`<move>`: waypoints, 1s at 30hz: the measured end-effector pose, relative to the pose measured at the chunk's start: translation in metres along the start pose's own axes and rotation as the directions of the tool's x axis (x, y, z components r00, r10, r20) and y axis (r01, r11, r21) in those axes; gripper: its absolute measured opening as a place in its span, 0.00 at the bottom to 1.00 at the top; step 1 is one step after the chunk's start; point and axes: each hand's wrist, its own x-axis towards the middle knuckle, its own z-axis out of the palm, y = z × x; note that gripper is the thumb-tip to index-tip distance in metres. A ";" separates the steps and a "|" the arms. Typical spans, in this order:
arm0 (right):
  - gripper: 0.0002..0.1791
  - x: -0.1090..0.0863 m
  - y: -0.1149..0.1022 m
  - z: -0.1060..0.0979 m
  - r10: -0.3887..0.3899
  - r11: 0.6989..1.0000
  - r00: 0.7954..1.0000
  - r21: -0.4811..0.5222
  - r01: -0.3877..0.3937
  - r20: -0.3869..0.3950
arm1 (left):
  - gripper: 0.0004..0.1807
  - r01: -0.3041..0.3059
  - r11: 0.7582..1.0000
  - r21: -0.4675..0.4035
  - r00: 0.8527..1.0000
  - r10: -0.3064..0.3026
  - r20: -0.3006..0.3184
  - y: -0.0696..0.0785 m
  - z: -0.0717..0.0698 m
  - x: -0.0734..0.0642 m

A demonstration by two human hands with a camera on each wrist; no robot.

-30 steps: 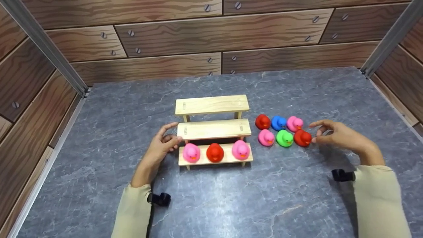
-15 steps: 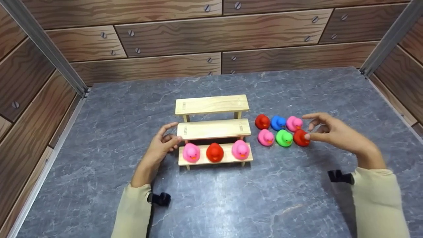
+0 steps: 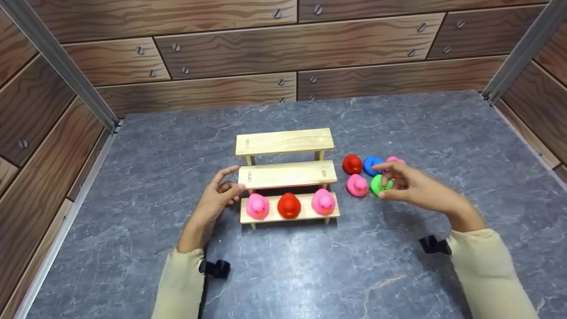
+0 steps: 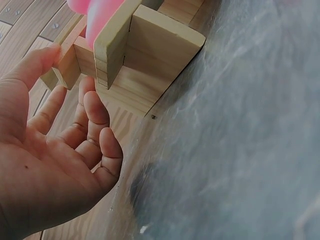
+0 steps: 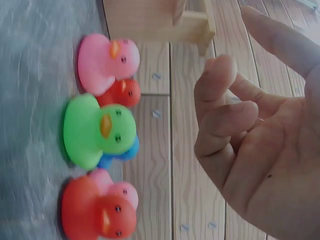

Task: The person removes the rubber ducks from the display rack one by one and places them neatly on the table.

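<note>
A wooden three-tier stand [image 3: 288,174] sits mid-table, with pink, red and pink rubber ducks on its lowest step. My left hand [image 3: 215,197] holds the left end of the middle step with thumb and index finger; the other fingers curl loosely below it in the left wrist view. Over the ducks to the right of the stand hovers my right hand [image 3: 416,190], fingers apart and holding nothing. Beneath it is a green duck [image 5: 95,130], partly covered in the head view. A red duck [image 5: 95,210] shows in the right wrist view but is hidden by the hand in the head view.
Also in that two-row group are a red duck [image 3: 352,164], a blue duck [image 3: 371,165], a pink duck [image 3: 356,185] and another pink duck [image 3: 394,158]. Wood-patterned walls [image 3: 221,53] enclose the grey marbled table [image 3: 310,270].
My right hand has moved left from beside the front red duck to over the green one, coming across the red and rear pink ducks. My left hand stays at the stand.
</note>
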 end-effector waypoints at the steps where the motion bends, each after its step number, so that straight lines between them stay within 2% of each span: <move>1: 0.31 0.001 -0.002 0.002 -0.004 1.000 1.000 -0.003 0.004 0.001 | 0.30 0.000 1.000 -0.004 1.000 0.000 0.000 0.000 0.000 0.000; 6: 0.31 0.004 -0.011 0.016 -0.018 1.000 1.000 -0.004 0.018 -0.017 | 0.30 -0.011 1.000 0.009 1.000 0.011 0.009 0.002 0.000 0.000; 11: 0.32 0.008 -0.022 0.029 0.013 1.000 0.999 0.029 -0.012 -0.042 | 0.29 -0.015 1.000 0.010 1.000 0.015 0.022 0.001 0.000 0.000; 16: 0.32 0.008 -0.030 0.035 0.031 0.998 0.997 0.058 -0.027 -0.072 | 0.30 -0.015 1.000 0.004 1.000 0.015 0.018 0.001 0.000 0.001; 30: 0.32 0.021 -0.032 0.059 0.018 0.979 0.989 0.205 0.013 -0.148 | 0.29 -0.009 1.000 0.001 1.000 0.009 0.008 0.000 0.000 -0.001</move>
